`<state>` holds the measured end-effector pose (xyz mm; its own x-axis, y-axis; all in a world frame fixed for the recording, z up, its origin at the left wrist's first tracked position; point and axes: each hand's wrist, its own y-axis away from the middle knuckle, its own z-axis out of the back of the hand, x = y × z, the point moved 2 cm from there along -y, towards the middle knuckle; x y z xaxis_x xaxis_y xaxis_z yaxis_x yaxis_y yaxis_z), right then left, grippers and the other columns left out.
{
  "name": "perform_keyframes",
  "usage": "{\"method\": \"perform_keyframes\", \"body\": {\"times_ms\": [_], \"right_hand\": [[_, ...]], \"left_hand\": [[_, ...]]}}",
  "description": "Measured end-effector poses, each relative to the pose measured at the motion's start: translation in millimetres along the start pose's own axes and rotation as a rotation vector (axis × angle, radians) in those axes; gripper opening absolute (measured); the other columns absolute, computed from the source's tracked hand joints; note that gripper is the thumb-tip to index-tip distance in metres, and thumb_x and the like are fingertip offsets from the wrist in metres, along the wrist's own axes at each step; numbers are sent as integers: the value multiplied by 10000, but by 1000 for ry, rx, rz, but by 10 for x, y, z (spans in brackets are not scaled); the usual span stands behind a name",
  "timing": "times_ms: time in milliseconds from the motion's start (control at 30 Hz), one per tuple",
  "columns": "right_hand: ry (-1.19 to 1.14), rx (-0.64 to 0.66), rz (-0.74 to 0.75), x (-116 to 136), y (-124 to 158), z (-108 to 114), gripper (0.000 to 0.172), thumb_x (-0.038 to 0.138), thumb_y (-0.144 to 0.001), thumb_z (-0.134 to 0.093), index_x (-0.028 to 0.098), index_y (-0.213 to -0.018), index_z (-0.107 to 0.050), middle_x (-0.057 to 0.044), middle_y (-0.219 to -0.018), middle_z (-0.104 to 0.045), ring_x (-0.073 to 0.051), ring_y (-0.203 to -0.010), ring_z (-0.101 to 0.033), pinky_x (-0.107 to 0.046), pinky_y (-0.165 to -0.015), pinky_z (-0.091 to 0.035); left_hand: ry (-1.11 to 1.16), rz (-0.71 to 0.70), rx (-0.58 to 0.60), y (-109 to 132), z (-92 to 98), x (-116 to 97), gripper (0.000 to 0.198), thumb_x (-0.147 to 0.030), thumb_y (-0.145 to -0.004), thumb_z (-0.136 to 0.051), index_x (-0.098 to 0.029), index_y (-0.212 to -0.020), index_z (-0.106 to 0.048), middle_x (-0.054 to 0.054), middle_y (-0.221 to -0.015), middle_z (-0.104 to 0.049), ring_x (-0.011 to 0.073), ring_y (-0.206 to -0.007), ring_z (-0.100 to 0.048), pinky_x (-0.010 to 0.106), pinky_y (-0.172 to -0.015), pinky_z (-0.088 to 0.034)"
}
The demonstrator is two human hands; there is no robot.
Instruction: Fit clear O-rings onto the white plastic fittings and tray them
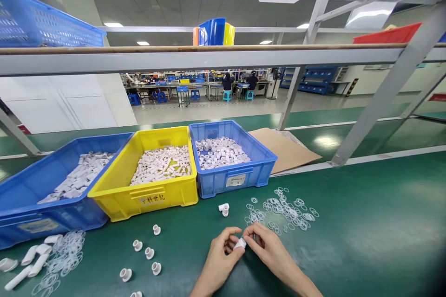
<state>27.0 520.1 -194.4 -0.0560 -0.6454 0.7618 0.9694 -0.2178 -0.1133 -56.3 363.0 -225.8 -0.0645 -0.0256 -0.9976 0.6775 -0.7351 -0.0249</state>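
Observation:
My left hand [222, 256] is closed around a small white plastic pipe fitting [240, 243], held just above the green tabletop. My right hand [267, 247] pinches at the upper right end of the same fitting; its fingertips cover that end, and whether a ring is between them cannot be made out. Beyond both hands lies a loose spread of thin translucent sealing rings [291, 211]. Two joined or touching white fittings [225, 209] rest a little ahead of my left hand. Several flanged white fittings [149, 253] stand scattered to the left.
A blue bin [237, 181], a yellow bin [146, 199] and another blue bin [97, 216] hold white parts along the back. At left lie more rings [66, 255] and white elbow pipes [36, 260]. Cardboard [285, 148] lies behind. A shelf beam [209, 59] crosses above.

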Motion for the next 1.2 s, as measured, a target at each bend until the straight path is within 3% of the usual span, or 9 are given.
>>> {"method": "perform_keyframes", "body": {"times_ms": [300,467,633,767,900,1067,1133,1200], "right_hand": [[-41,46,39,214,91,12,236,379,-1012,-464,257,-893,-626,19,-824,-528,-155,-693,-495,-273,-643,-366],[73,28,28,201,143,5,245,402,-1017,-437,263,-920,-615,15,-816,-524,-163,-677,-504,-286,-634,-365],[44,-13,7,65,145,25,302,447,-1003,-454,246,-848,-618,7,-797,-565,-159,-657,-501,-284,-620,-370],[-132,-33,-40,73,137,57,329,507,-974,-481,226,-875,-620,-4,-781,-602,-167,-670,-517,-278,-616,-393],[-468,74,-73,229,166,52,348,546,-939,-544,213,-992,-631,-26,-865,-656,-187,-759,-584,-278,-656,-428],[-646,224,-95,375,252,-12,357,555,-941,-558,223,-1047,-636,-3,-798,-609,-155,-686,-541,-239,-509,-296],[-657,237,-66,396,279,-31,361,568,-912,-596,229,-1020,-654,-10,-856,-588,-169,-739,-553,-242,-523,-310],[-661,214,-58,399,298,-31,369,587,-886,-624,231,-975,-663,-6,-850,-576,-161,-716,-527,-249,-555,-339]], "left_hand": [[-98,-66,-57,15,19,-128,132,-277,-833,-673,-208,-944,-696,-6,-858,-684,111,-700,-542,214,-631,-393],[134,4,-45,10,12,-40,250,-384,-837,-689,-155,-929,-649,25,-818,-660,123,-690,-559,221,-607,-440],[299,12,-4,-13,-38,47,316,-420,-824,-714,-134,-890,-596,31,-797,-637,139,-697,-612,236,-602,-467],[409,11,61,2,-50,-5,338,-420,-831,-717,-129,-914,-566,50,-832,-672,129,-694,-632,237,-633,-463],[491,3,125,53,-54,-67,381,-433,-848,-699,-143,-1011,-514,48,-784,-696,129,-663,-637,245,-648,-460],[497,-19,148,188,-86,-180,424,-437,-859,-682,-147,-1093,-480,20,-723,-661,150,-658,-648,263,-656,-477],[443,-18,121,318,-79,-260,406,-438,-865,-669,-162,-1093,-478,28,-764,-664,171,-692,-663,284,-670,-500],[268,-33,7,524,-14,-339,355,-432,-883,-636,-181,-1095,-504,62,-865,-696,187,-754,-671,299,-705,-516]]}}
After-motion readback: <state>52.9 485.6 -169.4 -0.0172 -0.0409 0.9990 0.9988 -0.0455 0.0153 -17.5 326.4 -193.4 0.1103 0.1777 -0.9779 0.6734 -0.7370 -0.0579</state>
